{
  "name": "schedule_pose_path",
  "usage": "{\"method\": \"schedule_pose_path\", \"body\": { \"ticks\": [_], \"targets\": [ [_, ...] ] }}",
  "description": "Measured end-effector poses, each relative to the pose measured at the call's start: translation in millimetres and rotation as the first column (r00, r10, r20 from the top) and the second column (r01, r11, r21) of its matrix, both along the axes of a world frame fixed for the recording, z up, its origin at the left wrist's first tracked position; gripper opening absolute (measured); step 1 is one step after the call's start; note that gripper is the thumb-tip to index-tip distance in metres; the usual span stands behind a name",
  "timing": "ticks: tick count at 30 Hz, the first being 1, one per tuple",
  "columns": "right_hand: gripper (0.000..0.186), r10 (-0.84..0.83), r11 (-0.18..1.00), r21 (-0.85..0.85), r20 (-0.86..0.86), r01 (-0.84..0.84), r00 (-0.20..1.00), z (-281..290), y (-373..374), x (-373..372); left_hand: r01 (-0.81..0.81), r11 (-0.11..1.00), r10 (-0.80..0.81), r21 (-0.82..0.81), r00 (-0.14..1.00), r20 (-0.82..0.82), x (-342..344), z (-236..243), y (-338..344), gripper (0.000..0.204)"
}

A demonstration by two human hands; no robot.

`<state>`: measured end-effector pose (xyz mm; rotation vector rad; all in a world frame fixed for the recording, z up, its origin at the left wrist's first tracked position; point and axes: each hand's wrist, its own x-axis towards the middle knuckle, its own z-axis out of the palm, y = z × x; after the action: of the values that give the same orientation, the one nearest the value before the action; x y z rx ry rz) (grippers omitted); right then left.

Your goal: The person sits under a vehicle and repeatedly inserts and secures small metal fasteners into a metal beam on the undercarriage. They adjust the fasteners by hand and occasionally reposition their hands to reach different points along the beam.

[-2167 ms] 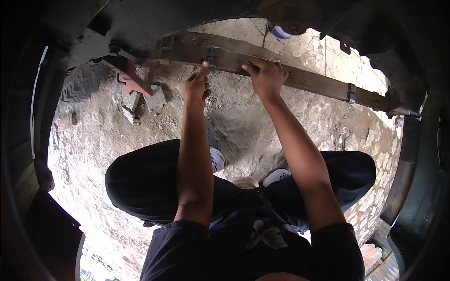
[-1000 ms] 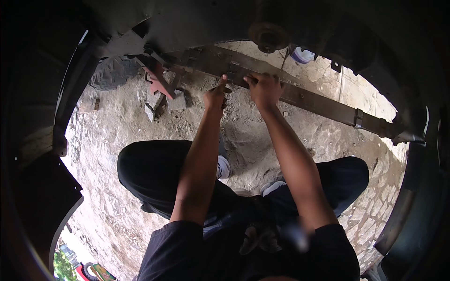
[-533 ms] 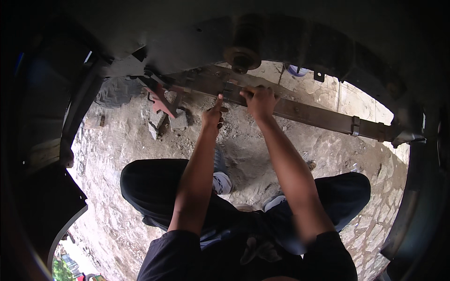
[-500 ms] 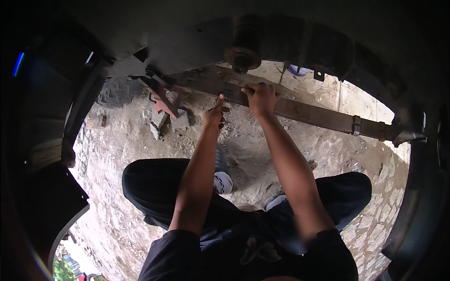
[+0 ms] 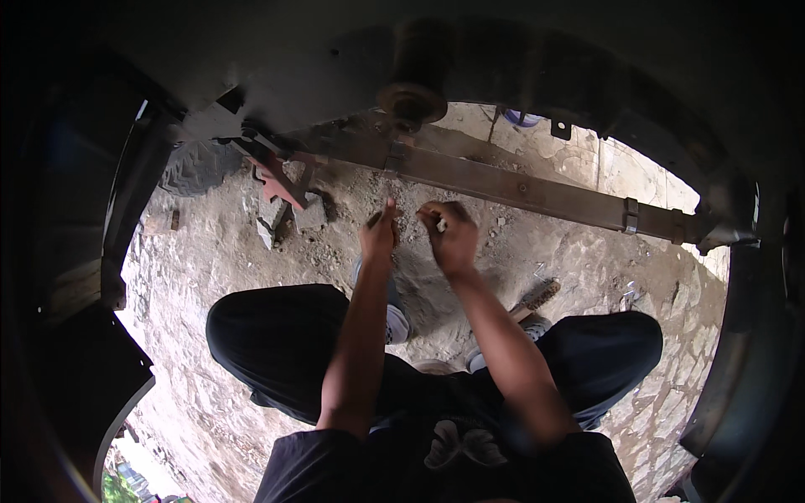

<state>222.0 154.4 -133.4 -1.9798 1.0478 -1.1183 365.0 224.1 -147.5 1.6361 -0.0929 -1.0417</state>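
A long flat leaf spring (image 5: 537,191) crosses in front of me beneath the dark vehicle body, with a metal clamp (image 5: 631,216) around its right part. My left hand (image 5: 379,233) is held just below the spring, apart from it, one finger pointing up and the others curled in. Close beside it, my right hand (image 5: 454,239) has its fingers bent toward the thumb in a pinch, also clear of the spring. Whatever either hand holds, if anything, is too small or hidden to make out.
At the left, a red metal stand (image 5: 278,180) rises beside broken concrete blocks (image 5: 310,211), near a dark tyre (image 5: 199,168). A round bushing (image 5: 411,102) hangs overhead. A wooden-handled brush (image 5: 537,298) lies by my right shoe. Dusty ground (image 5: 193,310) with rubble spreads around my legs.
My right hand has come off the spring and moved down and toward me. The left hand has dropped slightly away from it. The brush now shows more beyond my right forearm.
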Motion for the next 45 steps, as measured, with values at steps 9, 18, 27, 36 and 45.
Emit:
{"method": "schedule_pose_path", "body": {
  "ticks": [9, 18, 27, 36, 45],
  "targets": [
    [0.025, -0.002, 0.638, 0.749, 0.232, -0.177, 0.973, 2.4, 23.8, -26.5, 0.227, 0.966, -0.209, -0.124, 0.968, 0.142, -33.0, 28.6, 11.5, 0.039],
    [0.029, 0.068, 0.636, 0.74, 0.232, -0.222, 0.97, 9.9, 8.1, -59.3, 0.316, 0.907, -0.335, -0.28, 0.942, -0.024, -47.4, 26.7, 1.0, 0.037],
    [0.035, 0.075, 0.991, 0.119, -0.082, -0.065, 0.994, 22.8, 22.1, -75.4, 0.229, 0.969, -0.225, -0.096, 0.973, 0.047, -82.0, 0.7, -7.9, 0.038],
    [0.026, -0.121, 0.992, 0.019, -0.141, 0.125, 0.983, 5.1, 30.7, -98.6, 0.41, 0.912, -0.407, 0.002, 0.906, -0.116, -94.2, -9.2, -25.3, 0.029],
    [0.016, -0.265, 0.947, -0.22, -0.129, 0.233, 0.956, 49.5, -27.5, -113.8, 0.144, 0.988, -0.121, 0.059, 0.95, -0.289, -72.5, 21.7, -36.6, 0.035]
  ]
}}
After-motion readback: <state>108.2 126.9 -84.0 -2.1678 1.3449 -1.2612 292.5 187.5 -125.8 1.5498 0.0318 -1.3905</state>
